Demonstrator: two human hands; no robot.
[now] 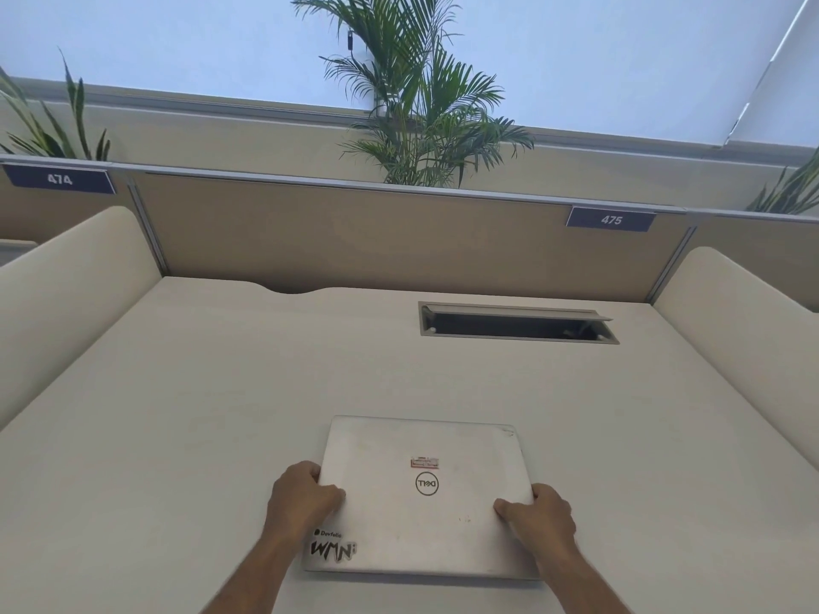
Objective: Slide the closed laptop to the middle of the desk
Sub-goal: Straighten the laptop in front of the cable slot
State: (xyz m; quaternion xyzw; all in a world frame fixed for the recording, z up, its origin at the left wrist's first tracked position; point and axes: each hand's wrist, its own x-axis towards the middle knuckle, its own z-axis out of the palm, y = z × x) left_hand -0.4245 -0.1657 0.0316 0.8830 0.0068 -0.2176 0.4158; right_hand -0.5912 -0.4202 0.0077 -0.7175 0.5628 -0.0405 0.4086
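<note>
Both hands clamp laptop (425, 498): left hand (301, 494) on left edge, right hand (543, 511) on right edge. Uneven push could skew it; overshoot heads toward cable slot (516, 324) ahead of right hand.

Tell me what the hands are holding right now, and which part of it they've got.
Both hands grip the closed laptop: the left hand on its left edge, the right hand on its right edge, thumbs on the lid.
</note>
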